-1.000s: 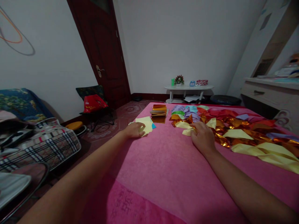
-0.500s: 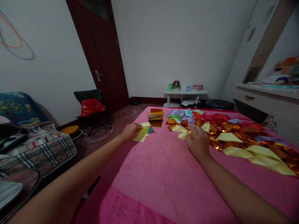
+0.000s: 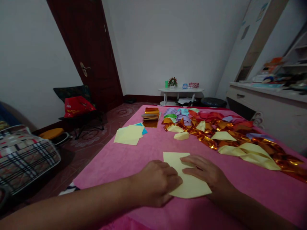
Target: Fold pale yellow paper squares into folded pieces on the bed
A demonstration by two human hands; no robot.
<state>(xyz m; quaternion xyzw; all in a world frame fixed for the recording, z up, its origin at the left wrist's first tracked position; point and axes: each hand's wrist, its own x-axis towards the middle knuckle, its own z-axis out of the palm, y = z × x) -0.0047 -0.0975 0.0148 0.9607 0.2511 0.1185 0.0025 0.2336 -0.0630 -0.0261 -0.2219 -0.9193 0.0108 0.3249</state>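
A pale yellow sheet of paper [image 3: 189,187] lies near the front of the pink-covered table, its lower edge curving up slightly. My left hand [image 3: 159,182] is closed at the sheet's left side, with the fingers curled over its edge. On the sheet's upper right rests my right hand [image 3: 207,174], fingers stretched out and apart on the paper. Further back to the left, a small pile of yellow sheets [image 3: 129,134] has a blue corner [image 3: 144,130] showing from beneath. A folded yellow paper piece [image 3: 181,136] lies beyond my hands.
A stack of shiny gold paper [image 3: 151,117] stands at the table's far left. Many folded pieces in red, purple and gold foil [image 3: 208,140] spread across the back and right. Beyond are a white side table [image 3: 182,90], a chair with a red bag [image 3: 78,107] and a cabinet [image 3: 263,99].
Both hands have come back toward me, with a yellow sheet now between them. The right hand has left the folded piece, which stays behind. The view has shifted to the right.
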